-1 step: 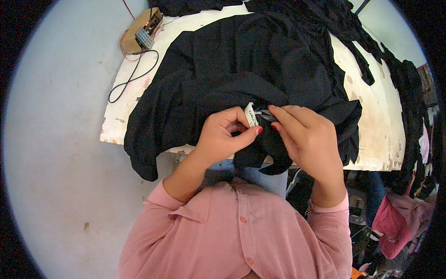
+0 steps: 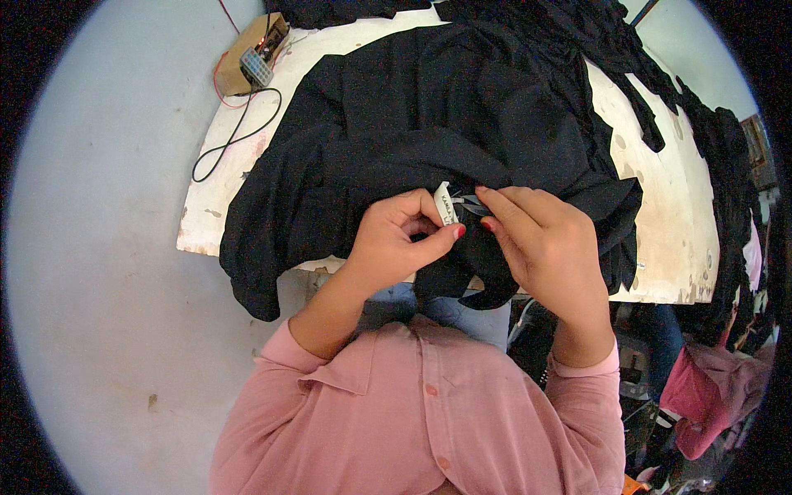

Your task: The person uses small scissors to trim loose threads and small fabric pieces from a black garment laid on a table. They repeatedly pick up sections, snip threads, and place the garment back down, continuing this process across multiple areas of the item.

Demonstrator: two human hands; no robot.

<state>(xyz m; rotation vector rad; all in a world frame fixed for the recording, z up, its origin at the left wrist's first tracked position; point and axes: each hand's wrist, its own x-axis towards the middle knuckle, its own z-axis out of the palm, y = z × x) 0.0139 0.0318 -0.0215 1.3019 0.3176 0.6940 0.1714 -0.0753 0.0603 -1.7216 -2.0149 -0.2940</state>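
Note:
A black garment (image 2: pixel 412 99) lies spread in folds over the table and hangs past its near edge. Between the bent fingers and thumb of my left hand (image 2: pixel 396 235) is a small white fabric label (image 2: pixel 445 204) with dark print. My right hand (image 2: pixel 549 239) is closed on a small pair of thread snips (image 2: pixel 472 204). Their metal blades point left and reach the label's right side, over the dark cloth. The handles are hidden in my fingers. Whether the blades touch a thread cannot be made out.
The pale, worn tabletop (image 2: pixel 672 206) shows around the cloth. At its far left stands a brown box (image 2: pixel 239 66) with a remote control (image 2: pixel 256 68) and a looped black cable (image 2: pixel 239 136). More black cloth (image 2: pixel 577 33) lies along the far side. Pink cloth (image 2: pixel 701 396) hangs at lower right.

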